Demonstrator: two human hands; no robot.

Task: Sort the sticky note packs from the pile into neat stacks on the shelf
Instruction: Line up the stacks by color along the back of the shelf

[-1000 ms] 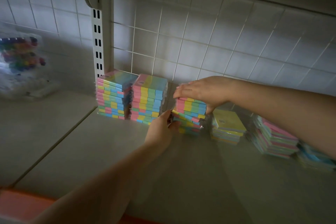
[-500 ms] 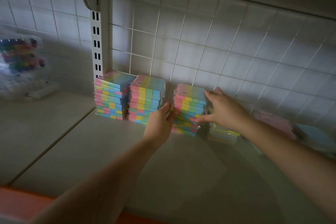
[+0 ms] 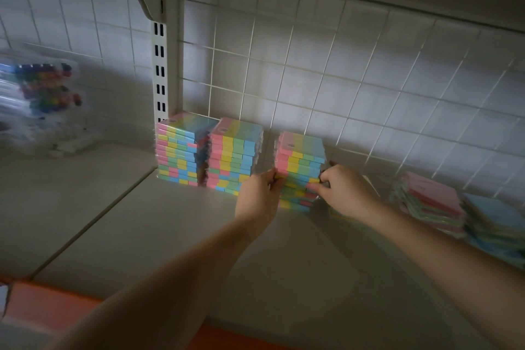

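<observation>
At far left, a clear plastic pack of coloured markers sits blurred against the white wire grid backing. A slotted white upright rises beside it — an orange edge strip runs along the front.

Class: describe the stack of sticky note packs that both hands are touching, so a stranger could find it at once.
Start at the slotted white post at the back of the shelf. Three striped stacks stand to its right; take the third stack. Unlike its two touching neighbours, it stands apart across a gap, with a hand on either side.
</observation>
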